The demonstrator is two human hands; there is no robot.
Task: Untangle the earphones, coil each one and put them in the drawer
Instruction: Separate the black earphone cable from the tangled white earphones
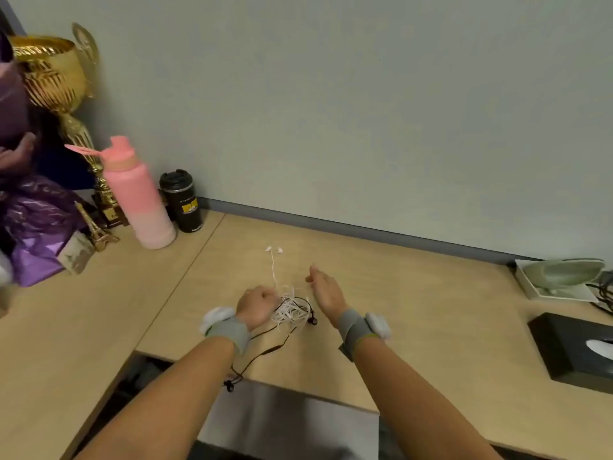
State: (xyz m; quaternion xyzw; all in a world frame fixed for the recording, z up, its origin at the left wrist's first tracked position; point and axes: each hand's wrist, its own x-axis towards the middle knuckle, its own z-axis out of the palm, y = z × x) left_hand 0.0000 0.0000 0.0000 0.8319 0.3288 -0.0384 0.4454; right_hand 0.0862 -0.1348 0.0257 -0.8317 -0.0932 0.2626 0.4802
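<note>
Take the knot as the clock's centre, with 12 toward the wall. Your white wired earphones [292,312] lie bunched in the middle of the pale wooden desk [414,310], knotted together with the black wired earphones [311,321]. One white cord runs out to 12 and ends in two buds lying side by side on bare wood. A black bud rests just at 4. A long black cord trails to 7 and reaches the desk's near edge, where its end hangs over the lip. Below that edge sits a flat grey metal surface [288,419]; I cannot tell what it is.

Your left hand [257,307] is at 9, right against the knot and curled into a loose fist. Its fingertips are hidden, so I cannot tell whether it pinches a cord. Your right hand [326,290] hovers at 2 with fingers straight and relaxed, holding nothing, near the knot but apart from it.

Bare wood stretches from 12 round to 3, up to the dark grey strip [365,230] at the wall's foot. At 10, well apart, a tall pink water bottle [139,200] and a black travel tumbler [181,200] stand by the wall. At 3, well apart, a matte black tissue box [574,350] sits near the desk's right end.
</note>
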